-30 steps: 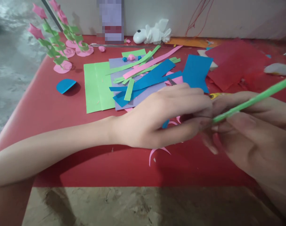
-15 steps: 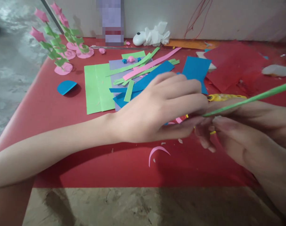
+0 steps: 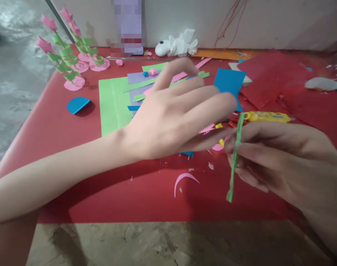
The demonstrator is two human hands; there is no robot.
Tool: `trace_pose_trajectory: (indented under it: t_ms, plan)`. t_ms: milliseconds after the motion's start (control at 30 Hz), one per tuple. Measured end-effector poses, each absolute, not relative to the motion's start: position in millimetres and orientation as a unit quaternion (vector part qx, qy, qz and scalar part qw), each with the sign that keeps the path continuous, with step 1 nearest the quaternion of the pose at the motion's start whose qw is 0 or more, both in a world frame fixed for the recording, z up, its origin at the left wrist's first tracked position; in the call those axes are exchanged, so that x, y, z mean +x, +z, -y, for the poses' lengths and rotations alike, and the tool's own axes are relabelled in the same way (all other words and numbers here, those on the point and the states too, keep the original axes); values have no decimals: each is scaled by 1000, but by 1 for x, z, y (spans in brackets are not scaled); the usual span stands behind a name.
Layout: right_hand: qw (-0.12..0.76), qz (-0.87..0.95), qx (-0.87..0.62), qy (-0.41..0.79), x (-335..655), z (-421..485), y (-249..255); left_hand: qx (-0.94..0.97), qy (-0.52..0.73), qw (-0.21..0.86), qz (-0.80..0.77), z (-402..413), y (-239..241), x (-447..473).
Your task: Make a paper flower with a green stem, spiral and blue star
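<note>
My right hand (image 3: 273, 159) pinches a thin rolled green paper stick (image 3: 235, 159), which now hangs nearly upright with its lower end over the red table (image 3: 74, 177). My left hand (image 3: 179, 111) hovers just left of the stick with its fingers stretched out and spread, empty, its fingertips close to the stick's top. Under my left hand lie small pink and yellow paper scraps. A yellow glue tube (image 3: 268, 117) lies just beyond my right hand.
A pile of green, blue, pink and purple paper sheets and strips (image 3: 115, 99) lies behind my left hand. Paper flowers on green stems (image 3: 65, 59) stand at the far left. A blue half circle (image 3: 77, 104), red sheets (image 3: 270, 74), white tissue (image 3: 176, 44) and a pink curl (image 3: 185, 179) lie about.
The green stick has swung from pointing up to the right to hanging nearly upright. My left hand has let go of its end, lifted and spread its fingers.
</note>
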State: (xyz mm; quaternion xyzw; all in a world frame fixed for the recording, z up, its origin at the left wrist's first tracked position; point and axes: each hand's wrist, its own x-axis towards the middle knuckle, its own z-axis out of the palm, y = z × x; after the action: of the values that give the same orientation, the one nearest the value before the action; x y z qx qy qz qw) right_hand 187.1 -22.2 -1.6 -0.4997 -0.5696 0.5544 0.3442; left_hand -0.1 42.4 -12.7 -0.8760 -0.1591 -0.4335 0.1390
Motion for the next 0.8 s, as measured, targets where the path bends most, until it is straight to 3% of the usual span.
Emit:
trace_pose_trajectory:
  t_ms: [267, 800]
  plan:
    - [376, 680, -494, 389, 183, 34, 6, -876, -305, -272, 256, -34, -8, 2]
    - [346, 737, -521, 258, 181, 39, 6, -912, -291, -274, 93, -27, -4, 0]
